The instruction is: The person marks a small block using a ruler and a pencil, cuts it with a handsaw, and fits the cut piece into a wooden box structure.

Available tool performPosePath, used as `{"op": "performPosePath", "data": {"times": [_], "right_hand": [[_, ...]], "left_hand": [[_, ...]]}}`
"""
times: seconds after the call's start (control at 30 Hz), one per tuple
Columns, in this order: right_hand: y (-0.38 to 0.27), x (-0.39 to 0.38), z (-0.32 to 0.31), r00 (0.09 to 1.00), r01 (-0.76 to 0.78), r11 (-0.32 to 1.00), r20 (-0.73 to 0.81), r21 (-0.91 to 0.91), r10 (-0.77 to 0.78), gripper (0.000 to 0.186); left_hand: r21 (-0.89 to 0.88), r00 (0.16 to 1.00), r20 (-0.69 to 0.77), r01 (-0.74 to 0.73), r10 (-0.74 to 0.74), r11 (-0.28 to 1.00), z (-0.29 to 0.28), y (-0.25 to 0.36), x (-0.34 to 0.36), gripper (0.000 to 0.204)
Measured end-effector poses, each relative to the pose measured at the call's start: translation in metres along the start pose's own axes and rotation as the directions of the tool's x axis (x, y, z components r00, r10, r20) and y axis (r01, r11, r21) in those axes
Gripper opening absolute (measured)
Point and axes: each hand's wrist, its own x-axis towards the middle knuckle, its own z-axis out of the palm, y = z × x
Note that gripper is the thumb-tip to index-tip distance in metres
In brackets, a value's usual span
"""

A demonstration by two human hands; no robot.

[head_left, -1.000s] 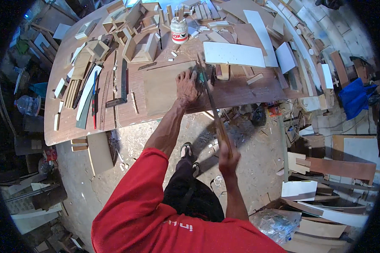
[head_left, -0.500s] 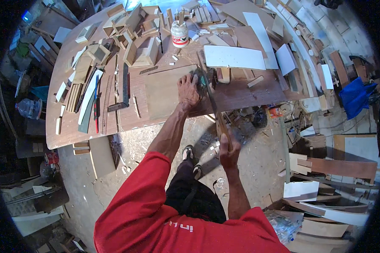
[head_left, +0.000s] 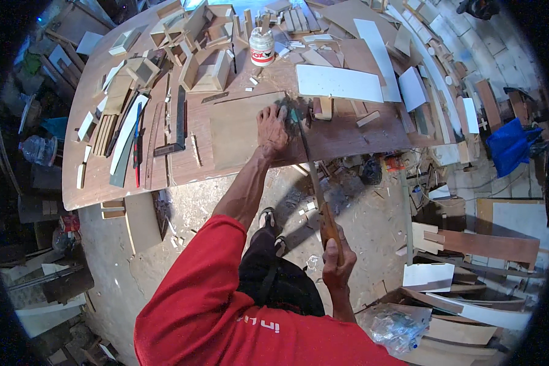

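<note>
Drawn back toward me over the last half second, the saw (head_left: 315, 183) has slid nearer my body, and my right hand (head_left: 339, 262) has come with it. That hand is closed round the wooden handle (head_left: 329, 224), my thumb lying along it, out past the near edge of the table (head_left: 94, 189). From there the blade slants up and away across the edge, its far part just to the right of my left hand (head_left: 273, 129). That one is closed on nothing: it presses down on the brown panel (head_left: 233, 135), fingers a little bent and apart, about where it was. Just beyond its fingertips sits a small green piece (head_left: 294, 114), too blurred to name. A white board (head_left: 338, 82) lies farther off to the right, and a white tub (head_left: 262, 50) stands behind the panel.
</note>
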Motion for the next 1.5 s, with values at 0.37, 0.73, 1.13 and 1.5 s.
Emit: {"op": "performPosePath", "data": {"times": [0.37,0.73,1.13,1.5], "right_hand": [[0.003,-0.001,0.000,0.995,0.077,0.996,-0.066,0.043,-0.074,0.044],[0.003,0.016,0.009,0.995,0.061,0.997,-0.084,0.047,-0.057,0.035],[0.018,0.023,0.009,0.972,0.214,0.977,-0.094,-0.024,-0.215,0.042],[0.004,0.021,0.008,0.994,0.080,0.997,-0.079,-0.016,-0.081,0.039]], "left_hand": [[0.007,1.000,0.003,0.008,-0.008,1.000,0.007,0.001,0.003,0.047],[-0.008,1.000,-0.011,0.005,-0.005,1.000,0.010,-0.001,0.004,0.051],[0.039,1.000,0.027,-0.007,0.006,0.999,0.004,0.002,0.002,0.053],[0.034,0.997,0.082,0.003,-0.006,0.999,0.013,-0.002,0.004,0.060]]}}
